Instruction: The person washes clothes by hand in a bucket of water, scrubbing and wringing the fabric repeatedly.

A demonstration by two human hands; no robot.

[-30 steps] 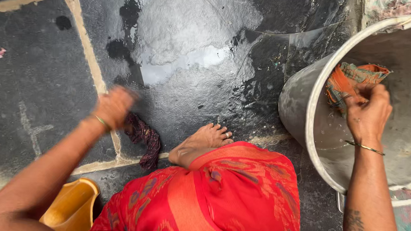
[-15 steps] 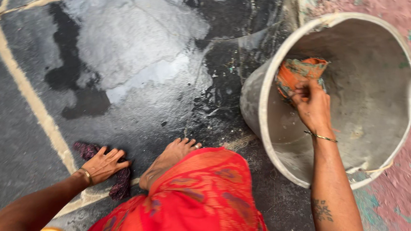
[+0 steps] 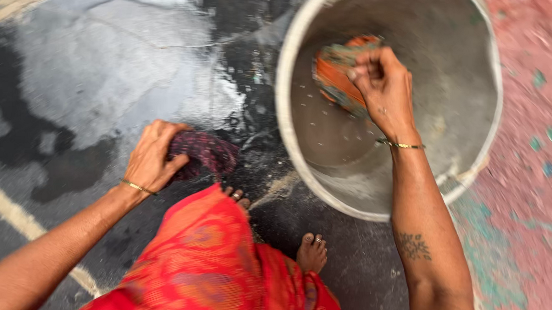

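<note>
My right hand (image 3: 383,85) is inside a large grey metal tub (image 3: 476,172) and grips an orange and green wet cloth (image 3: 334,73) against the tub's inner wall. My left hand (image 3: 153,158) is closed around a dark maroon patterned cloth (image 3: 204,152) lifted just above the wet floor. Both wrists carry thin gold bangles. My red-orange garment (image 3: 207,271) fills the bottom of the view, and my bare feet (image 3: 312,251) show beside it.
The floor (image 3: 104,70) is dark wet stone with pale joint lines and a shiny puddle. Right of the tub lies a rough pinkish surface (image 3: 542,125) with green flecks. The tub stands close in front of my feet.
My left hand has picked the maroon cloth up off the floor and brought it toward the tub. The view has moved closer. My right hand still holds the orange cloth in the tub.
</note>
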